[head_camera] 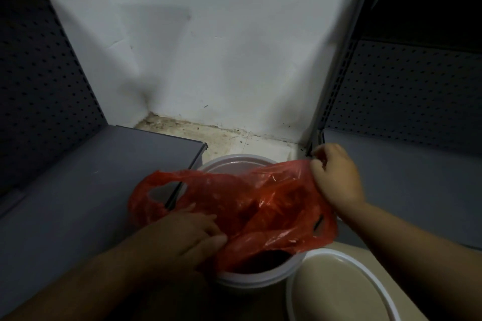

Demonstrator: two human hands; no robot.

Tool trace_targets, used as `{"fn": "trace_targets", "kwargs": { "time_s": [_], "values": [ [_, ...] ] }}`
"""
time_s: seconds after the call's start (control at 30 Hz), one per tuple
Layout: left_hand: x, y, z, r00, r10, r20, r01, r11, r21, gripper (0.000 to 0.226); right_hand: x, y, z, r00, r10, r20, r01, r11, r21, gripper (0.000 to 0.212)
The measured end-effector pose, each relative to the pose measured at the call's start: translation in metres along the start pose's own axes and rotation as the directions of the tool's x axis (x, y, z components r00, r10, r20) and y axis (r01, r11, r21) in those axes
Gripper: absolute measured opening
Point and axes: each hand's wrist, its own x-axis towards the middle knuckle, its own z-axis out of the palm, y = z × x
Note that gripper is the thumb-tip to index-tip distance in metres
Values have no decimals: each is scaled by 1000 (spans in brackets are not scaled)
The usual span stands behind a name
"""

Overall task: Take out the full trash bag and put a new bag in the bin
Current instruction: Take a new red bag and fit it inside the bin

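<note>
Bin: round white plastic bin (260, 283) standing on the floor in a corner, between two grey shelving units; only parts of its rim show around the bag.
Bag: thin red translucent plastic carrier bag (242, 206) with cut-out handles, spread loosely over the mouth of the bin; one handle loop hangs off the left side, the other off the right side.
Left hand: left hand (182, 237) at the near left edge of the bin, fingers reaching into the red plastic; grip pressed onto the bag, fingertips partly hidden by the film, so whether they pinch it I cannot tell.
Right hand: right hand (336, 177) raised over the far right side of the bin; grip curled and pinching the upper edge of the bag, lifting it.
Second vessel: round white container (294, 294) with a pale beige inside, just beside the bin at lower right, cut off by the frame edge.
Left shelf: grey metal shelf board (104, 177) with dark perforated back panel, touching or nearly touching the bin.
Right shelf: grey shelf (417, 190) with perforated back panel and slotted upright.
Wall: white painted wall (208, 47), scuffed.
Floor: pale floor (234, 141), stained along the foot of the wall.
</note>
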Motion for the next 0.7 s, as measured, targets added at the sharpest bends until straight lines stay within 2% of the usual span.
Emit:
{"fn": "trace_targets", "kwargs": {
  "time_s": [0.03, 0.07, 0.1, 0.13, 0.2, 0.3, 0.33, 0.37, 0.43, 0.5, 0.57, 0.63, 0.7],
  "values": [
    [0, -4, 2, 998, -63, -19, 62, 997, -50, 109, -7, -10, -8, 974, -226, -32, 226, 974, 8, 14],
    [0, -8, 3, 995, -91, -27, 89, 993, -75, 111, -15, -17, -13, 900, -435, -14, 435, 901, -6, 18],
    [1, -12, 5, 995, -94, -16, 93, 993, -75, 111, -23, -19, -15, 805, -593, 26, 594, 804, -33, 24],
    [2, -16, 6, 995, -92, 24, 93, 994, -54, 108, -30, -20, -15, 719, -691, 73, 695, 716, -68, 32],
    [5, -18, 5, 989, -117, 95, 118, 993, -2, 88, -41, -21, -15, 606, -790, 93, 791, 587, -170, 37],
    [7, -8, 3, 972, -209, 107, 208, 978, 23, 22, -47, -27, -23, 442, -896, 38, 866, 416, -279, 17],
    [7, -5, 3, 971, -216, 106, 213, 976, 39, 16, -50, -28, -23, 389, -920, 51, 888, 360, -286, 12],
    [7, -3, 3, 969, -218, 118, 211, 975, 71, 30, -54, -30, -22, 356, -930, 89, 906, 320, -278, 11],
    [10, 1, 5, 960, -226, 167, 198, 966, 166, 58, -65, -33, -15, 352, -902, 248, 932, 314, -180, 18],
    [14, 5, 8, 942, -244, 229, 184, 950, 253, 92, -74, -28, -7, 393, -810, 435, 912, 405, -71, 35],
    [15, 9, 13, 926, -272, 261, 181, 929, 323, 118, -79, -13, -3, 440, -688, 577, 868, 491, -76, 60],
    [15, 10, 22, 933, -269, 241, 169, 915, 365, 120, -79, 8, -3, 462, -602, 651, 829, 553, -77, 75],
    [14, 10, 34, 938, -268, 222, 150, 888, 435, 115, -79, 26, -3, 485, -571, 662, 832, 535, -148, 78]
  ]
}}
